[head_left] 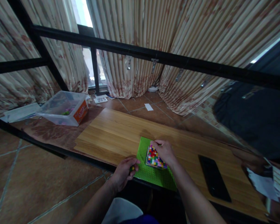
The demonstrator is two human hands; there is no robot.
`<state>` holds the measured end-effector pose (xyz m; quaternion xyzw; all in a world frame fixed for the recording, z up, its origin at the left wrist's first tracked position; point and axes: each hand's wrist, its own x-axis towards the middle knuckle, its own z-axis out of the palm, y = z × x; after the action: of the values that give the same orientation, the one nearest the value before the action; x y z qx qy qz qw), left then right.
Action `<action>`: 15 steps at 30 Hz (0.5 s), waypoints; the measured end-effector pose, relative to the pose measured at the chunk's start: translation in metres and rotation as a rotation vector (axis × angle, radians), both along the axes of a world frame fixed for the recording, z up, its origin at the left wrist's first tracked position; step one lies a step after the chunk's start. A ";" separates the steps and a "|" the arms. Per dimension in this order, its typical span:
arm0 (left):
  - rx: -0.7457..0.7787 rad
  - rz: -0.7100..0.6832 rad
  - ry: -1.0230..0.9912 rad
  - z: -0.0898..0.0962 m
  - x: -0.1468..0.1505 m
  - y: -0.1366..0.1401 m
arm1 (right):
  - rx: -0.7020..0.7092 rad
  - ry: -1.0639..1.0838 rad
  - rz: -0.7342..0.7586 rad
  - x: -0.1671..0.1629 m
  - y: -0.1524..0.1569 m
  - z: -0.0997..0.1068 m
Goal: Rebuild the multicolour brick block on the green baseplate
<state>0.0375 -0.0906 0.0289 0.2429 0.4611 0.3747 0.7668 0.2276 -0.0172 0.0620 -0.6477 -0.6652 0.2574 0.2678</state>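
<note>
left hand [124, 171] pinches yellow piece [132, 168]; right hand [165, 151], grip unclear, touches brick block [154, 158] beneath: judged light, stiff; hold by sides.

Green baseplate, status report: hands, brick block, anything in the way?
Left hand holding small yellow piece. Right hand at multicoloured brick block, partly hiding it. Block on green baseplate. Black slab off right, apart from baseplate.

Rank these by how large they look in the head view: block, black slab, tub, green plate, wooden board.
1. Wooden board
2. Green plate and tub: too close to rank, as the plate is partly covered
3. Black slab
4. Block
</note>
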 end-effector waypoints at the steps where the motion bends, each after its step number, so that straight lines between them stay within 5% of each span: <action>1: 0.000 0.000 0.003 0.000 0.000 0.000 | 0.003 0.005 0.002 0.000 0.001 -0.001; 15: 0.006 0.006 0.041 -0.003 0.001 0.001 | 0.042 0.074 0.010 0.001 0.000 0.003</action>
<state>0.0380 -0.0900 0.0260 0.2517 0.4764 0.3732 0.7553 0.2290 -0.0175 0.0652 -0.6284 -0.6634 0.2685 0.3047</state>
